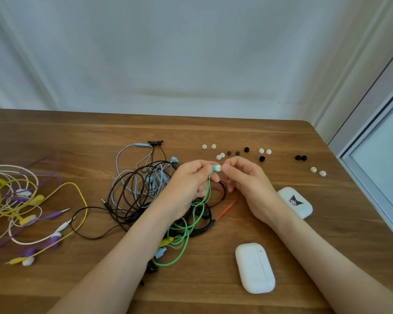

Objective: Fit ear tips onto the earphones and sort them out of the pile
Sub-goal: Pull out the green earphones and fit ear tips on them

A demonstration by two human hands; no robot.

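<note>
Nearest to me, a plain white case (255,267) is lying flat on the tabletop (213,130), just right of centre. Left of it, the green cable (183,232) is looping over black cords, a yellow bud and a blue bud. Further right, a second white case (295,201) with a cartoon print is sitting just beside my right wrist.

Now the hands, meeting above the middle of the tabletop. My left hand (191,182) is curling round the green cable and pinching the green earphone (214,168) near its head, holding it up off the wood. A pale tip (218,167) is sitting on the earphone's end. My right hand (245,177) is closing in from the right, thumb and forefinger drawn together right against that tip; I cannot tell whether they are actually gripping it.

Left of my hands, the black and blue pile (141,184) is lying tangled, and a red cable (227,207) is running under my right hand. Far left, a yellow, purple and white bunch (21,200) is spreading out well apart from the pile.

Beyond my hands, loose tips (236,152) in white, black and brown are lying scattered in a rough row, with two black ones (301,157) and two white ones (318,171) off to the right.
</note>
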